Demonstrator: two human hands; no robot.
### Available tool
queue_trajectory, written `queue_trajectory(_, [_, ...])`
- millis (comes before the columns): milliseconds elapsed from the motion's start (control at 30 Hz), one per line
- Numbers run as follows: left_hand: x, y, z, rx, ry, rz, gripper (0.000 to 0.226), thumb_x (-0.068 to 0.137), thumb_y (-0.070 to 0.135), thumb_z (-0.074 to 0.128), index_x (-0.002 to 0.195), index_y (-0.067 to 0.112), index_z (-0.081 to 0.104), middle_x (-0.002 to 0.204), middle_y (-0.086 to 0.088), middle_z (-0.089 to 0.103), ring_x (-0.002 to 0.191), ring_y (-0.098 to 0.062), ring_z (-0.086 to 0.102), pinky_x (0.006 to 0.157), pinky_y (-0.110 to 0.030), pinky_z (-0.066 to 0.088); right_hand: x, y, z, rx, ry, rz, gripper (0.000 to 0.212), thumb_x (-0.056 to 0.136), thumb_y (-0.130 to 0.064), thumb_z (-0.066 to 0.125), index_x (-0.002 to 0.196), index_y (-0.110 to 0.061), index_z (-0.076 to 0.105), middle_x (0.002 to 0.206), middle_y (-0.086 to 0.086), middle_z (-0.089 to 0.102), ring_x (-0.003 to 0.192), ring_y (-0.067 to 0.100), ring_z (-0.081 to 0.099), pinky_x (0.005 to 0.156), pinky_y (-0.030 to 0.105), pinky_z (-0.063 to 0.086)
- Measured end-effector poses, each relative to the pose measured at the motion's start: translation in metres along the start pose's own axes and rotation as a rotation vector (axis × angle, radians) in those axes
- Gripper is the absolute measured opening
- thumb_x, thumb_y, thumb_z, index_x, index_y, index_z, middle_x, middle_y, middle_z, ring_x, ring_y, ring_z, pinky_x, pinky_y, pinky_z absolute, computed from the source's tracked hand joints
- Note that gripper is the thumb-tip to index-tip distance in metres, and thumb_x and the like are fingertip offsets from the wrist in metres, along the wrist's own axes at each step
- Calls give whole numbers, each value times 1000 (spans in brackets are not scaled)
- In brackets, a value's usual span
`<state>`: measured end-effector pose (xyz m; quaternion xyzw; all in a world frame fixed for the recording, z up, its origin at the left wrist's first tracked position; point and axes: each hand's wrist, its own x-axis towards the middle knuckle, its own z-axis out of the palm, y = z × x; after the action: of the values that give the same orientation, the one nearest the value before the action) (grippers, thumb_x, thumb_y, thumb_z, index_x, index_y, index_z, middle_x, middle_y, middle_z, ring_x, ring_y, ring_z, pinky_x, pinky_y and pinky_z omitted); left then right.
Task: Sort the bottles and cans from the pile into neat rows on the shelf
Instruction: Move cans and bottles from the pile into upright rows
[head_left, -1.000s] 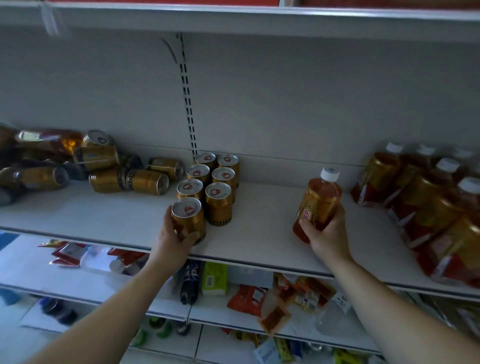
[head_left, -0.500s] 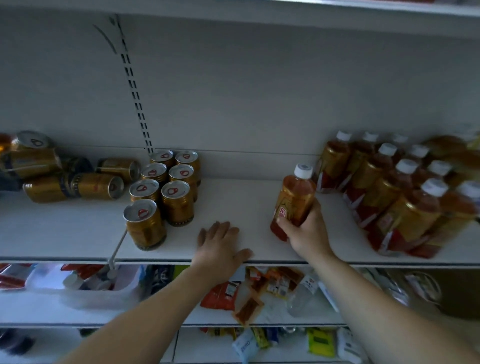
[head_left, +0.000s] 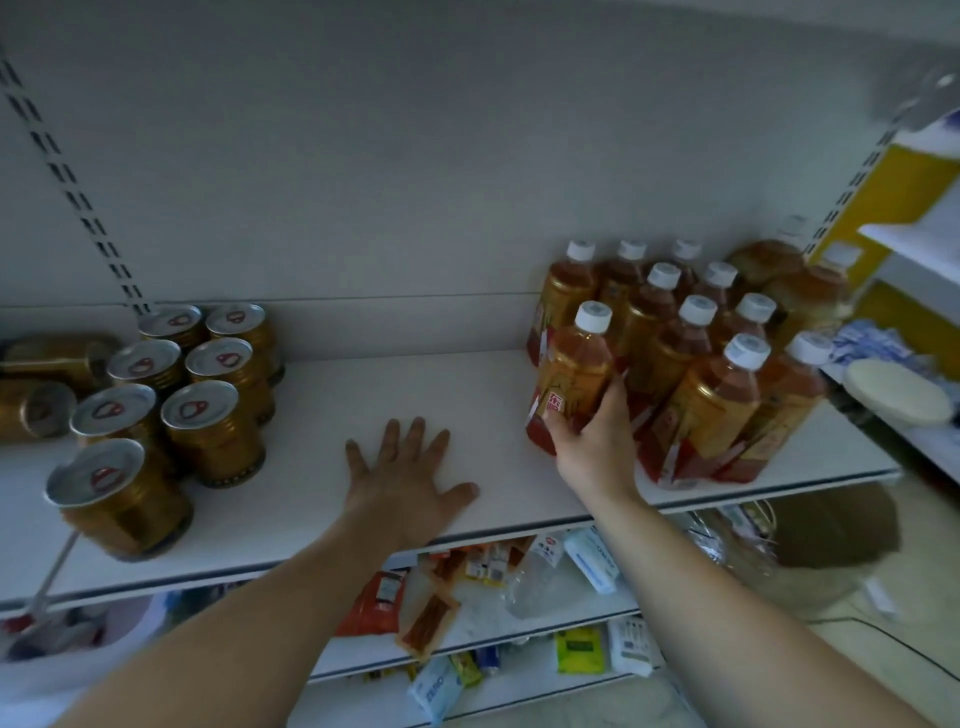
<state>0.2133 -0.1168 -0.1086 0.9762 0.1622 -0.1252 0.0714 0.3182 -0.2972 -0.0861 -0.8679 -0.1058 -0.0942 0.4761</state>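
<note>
My right hand grips an amber tea bottle with a white cap, held upright at the left front corner of the standing bottle rows on the white shelf. My left hand lies flat and empty on the shelf's bare middle, fingers spread. At the left, gold cans stand upright in two rows, with one can at the front. Further left, a few cans lie on their sides.
More bottles lie heaped behind the rows at the far right. Lower shelves hold snack packets and small packs. A side shelf with a round white lid stands at the right. A slotted upright runs up the back wall.
My left hand let go of the front can and moved right onto the bare shelf. My right hand carried the bottle rightward up against the bottle rows. The view swung right.
</note>
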Motion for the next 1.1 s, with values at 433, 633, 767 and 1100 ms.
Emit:
queue_trajectory(433, [1, 0, 2, -5, 12, 6, 80, 83, 77, 14, 149, 39, -10, 157, 8, -20, 144, -19, -20, 112, -60, -7, 40, -2, 28, -133, 95, 100, 89, 82, -35, 72, 150, -10, 20, 145, 15, 37, 131, 34, 41, 100, 40, 39])
queue_trajectory(633, [1, 0, 1, -1, 10, 15, 80, 83, 77, 14, 148, 39, -11, 157, 7, -21, 144, -20, -21, 112, -60, -8, 45, 1, 36, -55, 126, 208, 83, 83, -30, 72, 148, -9, 24, 146, 15, 36, 131, 34, 41, 102, 40, 39])
queue_trajectory(767, [2, -1, 2, -1, 13, 22, 81, 82, 78, 11, 148, 38, -12, 157, 7, -22, 144, -20, -22, 112, -61, -8, 47, -3, 37, -95, 141, 217, 88, 86, -33, 70, 150, -6, 16, 150, 17, 29, 136, 34, 34, 105, 37, 34])
queue_trajectory(1100, [3, -1, 2, -5, 15, 26, 82, 81, 79, 11, 149, 38, -10, 157, 6, -20, 144, -22, -22, 111, -62, -10, 46, 3, 47, -202, 76, 223, 81, 98, -31, 52, 152, -4, -1, 160, 20, 1, 145, 35, 19, 111, 38, 28])
